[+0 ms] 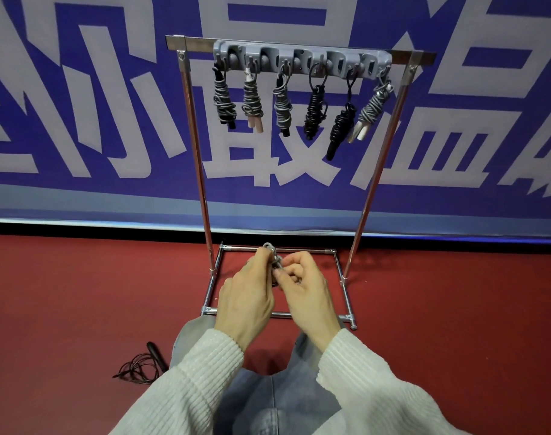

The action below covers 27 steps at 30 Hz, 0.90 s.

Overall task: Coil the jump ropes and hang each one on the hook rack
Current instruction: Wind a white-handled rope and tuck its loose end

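Left hand (245, 296) and right hand (305, 290) both curl fingers round a grey coiled jump rope (272, 257) held low before the chrome stand. Six coiled ropes hang on the grey plastic hook rack (302, 56); a black loose rope (142, 365) lies on red floor. Blue banner (110, 105) shows "最"

Even, fairly bright indoor light falls from above and leaves only soft, faint shadows on the dark red carpeted floor (456, 309), with a bluish glow along the bottom edge of the blue banner with large pale characters (79, 120). The shiny chrome tube frame (202, 171) carries thin bright highlights down its uprights. Wide-angle distortion bows the banner's lower edge and splays the uprights outward, and the ribbed cream knitted sleeves (186, 387) close to the lens look slightly soft.
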Tool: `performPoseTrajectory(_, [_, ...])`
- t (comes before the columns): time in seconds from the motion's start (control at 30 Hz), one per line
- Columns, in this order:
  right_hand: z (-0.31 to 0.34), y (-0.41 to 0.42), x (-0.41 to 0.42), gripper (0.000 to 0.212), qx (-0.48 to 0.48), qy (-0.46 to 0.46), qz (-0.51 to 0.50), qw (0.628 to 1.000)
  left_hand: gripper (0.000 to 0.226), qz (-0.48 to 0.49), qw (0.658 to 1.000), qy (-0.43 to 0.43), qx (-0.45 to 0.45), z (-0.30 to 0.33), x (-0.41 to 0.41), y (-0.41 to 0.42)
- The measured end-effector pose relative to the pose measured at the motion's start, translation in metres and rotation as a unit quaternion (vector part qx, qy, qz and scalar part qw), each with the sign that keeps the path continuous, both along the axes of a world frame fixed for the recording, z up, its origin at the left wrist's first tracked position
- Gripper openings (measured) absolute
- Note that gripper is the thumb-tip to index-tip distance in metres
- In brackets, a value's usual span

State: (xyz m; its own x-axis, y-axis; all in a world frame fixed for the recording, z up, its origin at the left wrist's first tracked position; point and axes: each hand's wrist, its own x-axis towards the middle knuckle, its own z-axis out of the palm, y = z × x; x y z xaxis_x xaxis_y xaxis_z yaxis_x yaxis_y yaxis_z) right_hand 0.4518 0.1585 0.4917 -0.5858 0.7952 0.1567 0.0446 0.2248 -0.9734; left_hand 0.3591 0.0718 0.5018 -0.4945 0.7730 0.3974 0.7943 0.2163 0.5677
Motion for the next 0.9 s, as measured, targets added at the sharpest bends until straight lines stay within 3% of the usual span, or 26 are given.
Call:
performPoseTrajectory(0.23, [0.000, -0.002, -0.002, 0.007, -0.090, 0.068, -0.012, 0.994, 0.014, -0.026, 1.000, 0.007, -0.002, -0.003, -0.005, -0.001])
performPoseTrajectory(0.37, [0.000, -0.004, 0.000, 0.021, -0.059, 0.055, -0.011, 0.997, 0.016, -0.019, 1.000, -0.006, 0.019, -0.004, -0.005, -0.002])
performPoseTrajectory(0.5, [0.000, -0.010, -0.004, 0.009, -0.078, 0.090, -0.070, 0.990, 0.015, -0.014, 0.999, -0.008, 0.036, -0.004, -0.002, 0.000])
performPoseTrajectory(0.67, [-0.004, -0.018, -0.007, 0.014, -0.025, 0.091, -0.126, 0.988, 0.011, 0.007, 0.996, -0.050, 0.067, -0.005, 0.000, 0.002])
performPoseTrajectory(0.9, [-0.003, -0.012, -0.006, 0.018, -0.030, 0.083, -0.090, 0.992, 0.010, 0.023, 0.997, -0.051, 0.057, -0.005, -0.002, 0.004])
